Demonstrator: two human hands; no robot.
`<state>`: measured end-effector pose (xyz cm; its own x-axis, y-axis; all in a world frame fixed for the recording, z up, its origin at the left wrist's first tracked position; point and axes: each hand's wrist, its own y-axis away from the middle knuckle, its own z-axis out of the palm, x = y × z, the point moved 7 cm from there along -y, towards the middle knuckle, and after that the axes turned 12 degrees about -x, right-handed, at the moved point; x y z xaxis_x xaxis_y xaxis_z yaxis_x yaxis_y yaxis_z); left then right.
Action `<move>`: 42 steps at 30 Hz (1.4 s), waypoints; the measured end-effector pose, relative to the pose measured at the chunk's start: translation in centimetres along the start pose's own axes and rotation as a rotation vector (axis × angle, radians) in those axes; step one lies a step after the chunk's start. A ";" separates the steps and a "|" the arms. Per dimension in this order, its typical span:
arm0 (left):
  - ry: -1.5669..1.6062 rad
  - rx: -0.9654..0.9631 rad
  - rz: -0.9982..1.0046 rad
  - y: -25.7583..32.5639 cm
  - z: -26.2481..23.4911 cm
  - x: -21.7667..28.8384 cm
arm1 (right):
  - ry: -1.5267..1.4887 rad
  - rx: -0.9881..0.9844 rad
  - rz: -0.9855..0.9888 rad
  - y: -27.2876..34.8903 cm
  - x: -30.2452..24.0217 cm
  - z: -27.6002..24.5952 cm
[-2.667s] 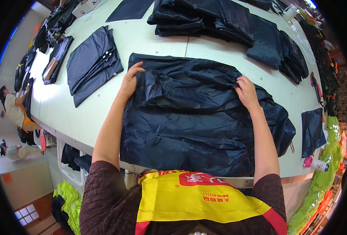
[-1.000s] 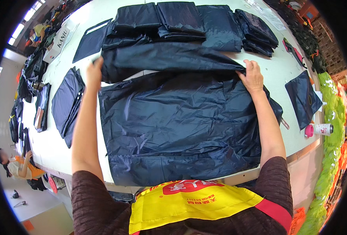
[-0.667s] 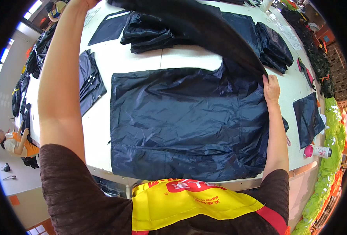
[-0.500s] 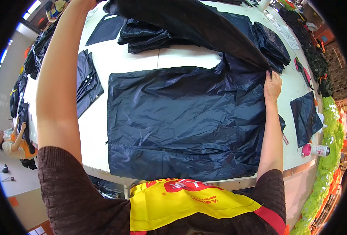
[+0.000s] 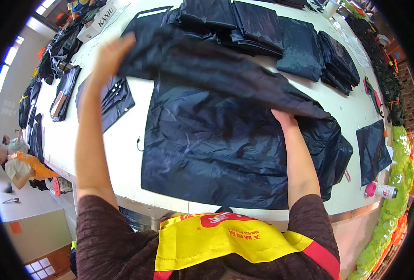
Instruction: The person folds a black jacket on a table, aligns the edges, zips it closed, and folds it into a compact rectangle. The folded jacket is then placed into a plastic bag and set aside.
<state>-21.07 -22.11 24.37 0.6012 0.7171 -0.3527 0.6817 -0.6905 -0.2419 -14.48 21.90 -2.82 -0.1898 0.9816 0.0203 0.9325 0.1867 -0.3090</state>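
A large piece of thin, shiny black fabric [image 5: 216,154] lies wrinkled across the white table in front of me. Its upper layer, a long folded strip [image 5: 216,70], is stretched at a slant over the far part. My left hand [image 5: 116,53], blurred by motion, is closed on the strip's far left end and holds it raised. Under the strip's lower edge, on the right, sits my right hand [image 5: 285,117]; its fingers are tucked beneath the fabric and hidden. Bunched fabric [image 5: 330,144] spreads to the right of that wrist.
Folded black fabric stacks [image 5: 258,28] line the far side of the white table [image 5: 118,163]. A dark folded piece [image 5: 116,102] lies at left, another [image 5: 374,151] at right beside a pink-capped bottle [image 5: 382,190]. Bright green material [image 5: 396,182] hangs past the right edge. A co-worker [image 5: 22,163] is at far left.
My left hand has come down and nearer, bringing the raised strip lower over the fabric. My right hand has moved left from the strip's right end to beneath its edge.
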 end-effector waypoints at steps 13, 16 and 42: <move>1.911 -0.470 -0.942 18.1 18.7 7.8 | -0.583 -1.068 0.166 6.6 -0.9 -12.3; 2.129 -0.388 -0.933 14.7 18.4 7.2 | -0.534 -0.307 0.335 1.9 1.7 -17.2; 1.524 -0.085 -1.006 8.7 23.1 4.5 | -0.539 -0.217 0.247 3.5 4.1 -5.5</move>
<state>-22.07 -27.13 -0.22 -0.2242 0.2939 0.9292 0.9704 -0.0205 0.2407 -10.33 26.82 1.40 -0.0364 0.8495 -0.5264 0.9990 0.0164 -0.0426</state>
